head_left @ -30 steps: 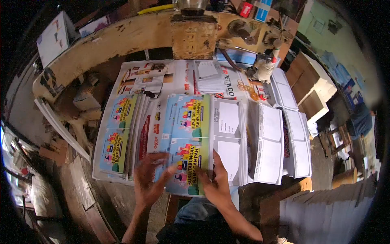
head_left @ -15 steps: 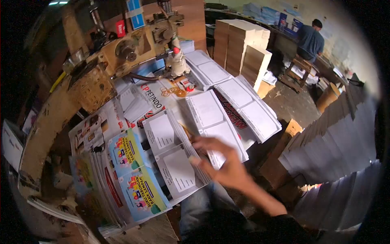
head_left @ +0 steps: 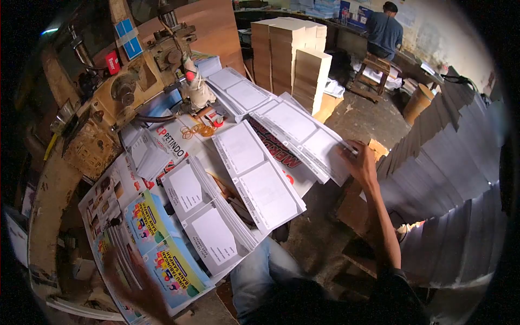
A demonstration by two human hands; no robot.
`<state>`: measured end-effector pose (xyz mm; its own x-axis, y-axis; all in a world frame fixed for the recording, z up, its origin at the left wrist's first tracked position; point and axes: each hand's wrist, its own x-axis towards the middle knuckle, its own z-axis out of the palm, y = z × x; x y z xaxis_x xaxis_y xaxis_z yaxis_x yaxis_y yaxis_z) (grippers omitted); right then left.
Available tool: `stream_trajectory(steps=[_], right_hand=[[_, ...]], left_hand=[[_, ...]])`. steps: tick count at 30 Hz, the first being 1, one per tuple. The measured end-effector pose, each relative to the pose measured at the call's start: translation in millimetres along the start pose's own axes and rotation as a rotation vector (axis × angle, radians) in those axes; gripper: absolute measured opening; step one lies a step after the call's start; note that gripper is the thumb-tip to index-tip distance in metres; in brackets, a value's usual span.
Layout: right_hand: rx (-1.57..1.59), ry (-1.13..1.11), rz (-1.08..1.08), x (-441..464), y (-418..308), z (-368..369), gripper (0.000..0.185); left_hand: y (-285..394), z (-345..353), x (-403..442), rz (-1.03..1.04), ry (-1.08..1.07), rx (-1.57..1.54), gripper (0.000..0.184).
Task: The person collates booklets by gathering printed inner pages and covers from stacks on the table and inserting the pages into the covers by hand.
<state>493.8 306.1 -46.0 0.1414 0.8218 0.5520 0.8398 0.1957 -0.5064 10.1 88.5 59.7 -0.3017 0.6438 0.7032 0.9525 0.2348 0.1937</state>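
Note:
My right hand (head_left: 362, 162) is at the near right corner of the right-hand stack of white printed sheets (head_left: 295, 127). Its fingers are pinched on a sheet at that corner. My left hand (head_left: 132, 290), dark and smeared by motion, is over the colourful covers (head_left: 170, 271) at the lower left; its fingers cannot be made out. Between the hands lie a stack of sheets with grey panels (head_left: 208, 216) and another stack of white printed sheets (head_left: 260, 173).
A worn machine (head_left: 124, 92) stands at the left and back of the table. Rubber bands (head_left: 197, 131) lie on the printed paper. Tall paper blocks (head_left: 281, 59) rise behind. Large grey sheet piles (head_left: 444, 157) stand at right. A person (head_left: 383, 32) sits far back.
My right hand has moved right and away, from the grey-panelled stack to the right-hand sheets. My left hand now shows at lower left. The view has shifted, so the table appears further left.

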Motion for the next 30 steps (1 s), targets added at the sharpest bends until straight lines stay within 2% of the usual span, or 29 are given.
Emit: stream_trajectory(steps=[2, 3, 4, 5, 6, 7, 9, 10, 12, 13, 14, 16, 18, 19, 20, 21, 22, 23, 24, 26, 28, 30], right_hand=[[-0.02, -0.034, 0.162, -5.7, -23.0, -23.2, 0.032], [-0.111, 0.114, 0.071, -11.0, -15.6, -21.5, 0.03], [-0.112, 0.117, 0.079, -12.8, -17.6, -27.3, 0.03], [-0.031, 0.039, 0.207, -13.4, -23.8, -37.2, 0.028], [0.051, -0.041, 0.336, -15.0, -27.9, -46.1, 0.027], [0.048, -0.044, 0.344, -17.1, -27.2, -53.8, 0.027], [0.19, -0.194, 0.427, -16.7, -18.5, -67.9, 0.027], [0.188, -0.195, 0.43, -19.7, -10.2, -68.6, 0.027], [0.46, -0.183, 0.499, -29.5, -1.3, -66.8, 0.034], [0.522, -0.245, 0.497, -31.3, -2.2, -69.9, 0.044], [0.525, -0.245, 0.505, -32.2, -5.0, -72.0, 0.044], [0.454, -0.312, 0.576, -30.5, -17.4, -70.9, 0.051], [0.465, -0.245, 0.586, -40.0, -22.9, -59.9, 0.053], [0.472, -0.169, 0.595, -43.2, -23.7, -54.1, 0.055], [0.48, -0.172, 0.597, -43.5, -19.1, -49.5, 0.055], [0.601, -0.2, 0.59, -42.2, -14.2, -47.1, 0.059], [0.721, -0.226, 0.579, -40.2, -11.7, -44.9, 0.064], [0.726, -0.228, 0.576, -38.3, -11.4, -43.9, 0.064], [0.688, -0.233, 0.58, -34.4, -18.0, -46.4, 0.061], [0.645, -0.243, 0.576, -26.4, -25.1, -45.6, 0.058], [0.734, -0.283, 0.55, -18.0, -30.0, -40.8, 0.052], [0.751, -0.255, 0.517, -19.5, -42.1, -25.3, 0.049]], left_hand=[[55.1, 24.6, -3.3, 0.096, -0.14, -0.344, 0.037], [87.3, 40.9, -5.5, 0.042, -0.284, -0.577, 0.032], [111.7, 60.4, -10.6, 0.139, -0.341, -0.678, 0.028], [132.6, 83.7, -16.9, 0.18, -0.431, -0.851, 0.028], [153.5, 98.0, -19.7, 0.236, -0.535, -0.891, 0.028], [167.6, 113.9, -26.6, 0.337, -0.517, -0.898, 0.031], [190.8, 123.4, -31.3, 0.339, -0.641, -0.862, 0.041], [195.2, 133.3, -35.0, 0.319, -0.699, -0.843, 0.046], [193.9, 146.2, -34.4, 0.293, -0.743, -0.864, 0.046], [192.7, 149.5, -32.4, 0.268, -0.784, -0.884, 0.046], [191.2, 149.9, -31.1, 0.271, -0.791, -0.879, 0.046], [189.3, 142.6, -25.1, 0.25, -0.856, -0.921, 0.034], [184.6, 147.0, -28.4, 0.231, -0.821, -0.995, 0.028], [182.5, 147.2, -29.6, 0.131, -0.853, -1.03, 0.027], [180.5, 146.5, -31.1, 0.029, -0.884, -1.063, 0.025], [181.2, 144.0, -33.8, -0.03, -0.798, -1.11, 0.023], [180.4, 139.9, -32.6, -0.03, -0.795, -1.104, 0.023], [180.0, 134.6, -30.1, -0.125, -0.802, -1.138, 0.023], [179.3, 130.6, -28.3, -0.222, -0.807, -1.173, 0.023], [176.1, 127.6, -28.6, -0.272, -0.782, -1.232, 0.022], [172.3, 124.6, -32.0, -0.366, -0.676, -1.395, 0.014], [168.8, 117.4, -32.6, -0.389, -0.676, -1.335, 0.014]])
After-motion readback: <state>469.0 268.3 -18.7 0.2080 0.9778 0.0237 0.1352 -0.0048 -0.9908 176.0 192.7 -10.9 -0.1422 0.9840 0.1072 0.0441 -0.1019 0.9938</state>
